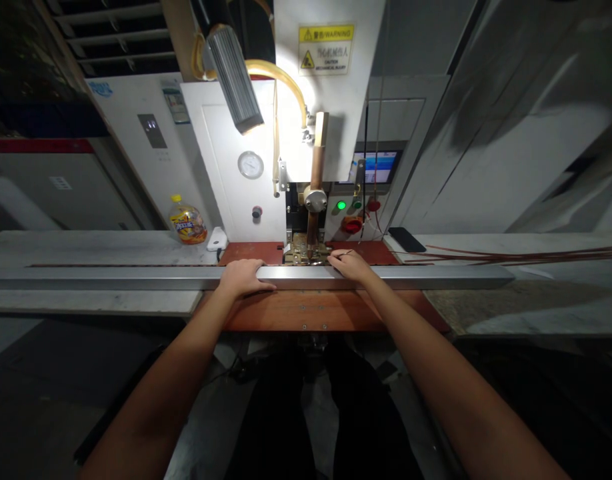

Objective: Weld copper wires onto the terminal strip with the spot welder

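Note:
A long silver metal bar (301,277) lies across the brown work board (281,312) in front of a spot-welding machine. My left hand (242,276) is wrapped over the bar left of the machine's electrode, thumb along the front face, fingertips hidden behind. My right hand (350,264) reaches over the bar with its fingers pinched together close beside the electrode. Whatever those fingers hold is too small to tell. The copper-coloured electrode (313,230) points down at a metal fixture (299,250) just behind the bar.
Thin copper-coloured rods (526,256) lie on the right-hand worktop, near a black phone (407,240). On the left stand a bottle with a yellow cap (189,223) and a small white object (217,239). A lamp (235,80) hangs above. The machine's front carries a glowing green button (341,205) and a red switch (353,225).

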`<state>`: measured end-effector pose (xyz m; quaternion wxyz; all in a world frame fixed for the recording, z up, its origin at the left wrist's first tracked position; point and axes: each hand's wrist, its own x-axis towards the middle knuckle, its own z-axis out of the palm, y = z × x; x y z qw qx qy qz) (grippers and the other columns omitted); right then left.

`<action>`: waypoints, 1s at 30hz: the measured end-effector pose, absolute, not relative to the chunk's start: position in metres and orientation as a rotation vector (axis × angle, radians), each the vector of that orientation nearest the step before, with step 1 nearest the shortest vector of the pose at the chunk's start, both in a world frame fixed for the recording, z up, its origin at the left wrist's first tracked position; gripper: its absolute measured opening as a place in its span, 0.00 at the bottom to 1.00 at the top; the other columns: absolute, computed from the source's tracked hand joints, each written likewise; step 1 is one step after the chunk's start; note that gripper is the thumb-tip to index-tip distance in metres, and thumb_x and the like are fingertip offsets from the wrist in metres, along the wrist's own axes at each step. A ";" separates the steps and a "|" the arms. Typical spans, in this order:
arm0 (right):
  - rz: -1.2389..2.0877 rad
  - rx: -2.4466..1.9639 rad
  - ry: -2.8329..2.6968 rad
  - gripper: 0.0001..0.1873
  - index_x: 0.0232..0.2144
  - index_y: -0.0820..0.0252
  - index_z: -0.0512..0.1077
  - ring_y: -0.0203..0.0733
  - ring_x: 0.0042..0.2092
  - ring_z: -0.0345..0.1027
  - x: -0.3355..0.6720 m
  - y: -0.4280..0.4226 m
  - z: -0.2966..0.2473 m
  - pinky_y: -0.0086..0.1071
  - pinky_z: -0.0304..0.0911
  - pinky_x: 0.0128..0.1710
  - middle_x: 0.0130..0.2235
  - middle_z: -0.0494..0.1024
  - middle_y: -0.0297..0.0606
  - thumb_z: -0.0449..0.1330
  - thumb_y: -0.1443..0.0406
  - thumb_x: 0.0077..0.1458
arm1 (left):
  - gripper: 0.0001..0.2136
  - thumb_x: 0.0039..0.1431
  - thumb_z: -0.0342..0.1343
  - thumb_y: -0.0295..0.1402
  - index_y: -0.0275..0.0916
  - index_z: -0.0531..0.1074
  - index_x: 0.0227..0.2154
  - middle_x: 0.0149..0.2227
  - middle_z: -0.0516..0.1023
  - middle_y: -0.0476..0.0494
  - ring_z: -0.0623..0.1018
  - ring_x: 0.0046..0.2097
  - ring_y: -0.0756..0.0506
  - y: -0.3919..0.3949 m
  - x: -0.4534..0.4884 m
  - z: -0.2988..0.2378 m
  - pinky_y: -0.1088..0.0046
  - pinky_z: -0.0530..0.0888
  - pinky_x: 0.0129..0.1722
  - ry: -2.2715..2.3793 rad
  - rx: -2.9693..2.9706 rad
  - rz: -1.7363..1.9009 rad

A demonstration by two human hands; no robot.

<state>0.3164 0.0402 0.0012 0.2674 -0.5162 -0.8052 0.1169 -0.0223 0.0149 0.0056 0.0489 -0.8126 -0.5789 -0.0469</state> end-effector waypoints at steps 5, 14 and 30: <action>0.275 -1.401 -2.150 0.18 0.25 0.56 0.75 0.41 0.37 0.70 0.317 0.038 -0.003 0.30 0.59 0.40 0.34 0.82 0.38 0.50 0.58 0.61 | 0.40 0.43 0.54 0.71 0.44 0.76 0.48 0.50 0.82 0.39 0.80 0.49 0.32 0.011 -0.021 0.005 0.62 0.71 0.42 -1.716 -2.457 -0.166; 0.154 -1.403 -2.171 0.19 0.26 0.55 0.74 0.43 0.39 0.71 0.317 0.030 -0.006 0.31 0.58 0.40 0.35 0.81 0.39 0.49 0.59 0.63 | 0.35 0.48 0.54 0.68 0.44 0.76 0.47 0.48 0.82 0.37 0.79 0.49 0.33 0.003 -0.021 0.005 0.62 0.69 0.44 -1.668 -2.430 -0.205; 0.044 -1.397 -2.154 0.17 0.26 0.55 0.73 0.42 0.39 0.71 0.316 0.016 -0.005 0.31 0.57 0.38 0.35 0.80 0.39 0.50 0.60 0.64 | 0.32 0.52 0.54 0.64 0.42 0.75 0.47 0.46 0.81 0.37 0.77 0.48 0.33 -0.009 -0.018 0.005 0.60 0.69 0.46 -1.660 -2.391 -0.269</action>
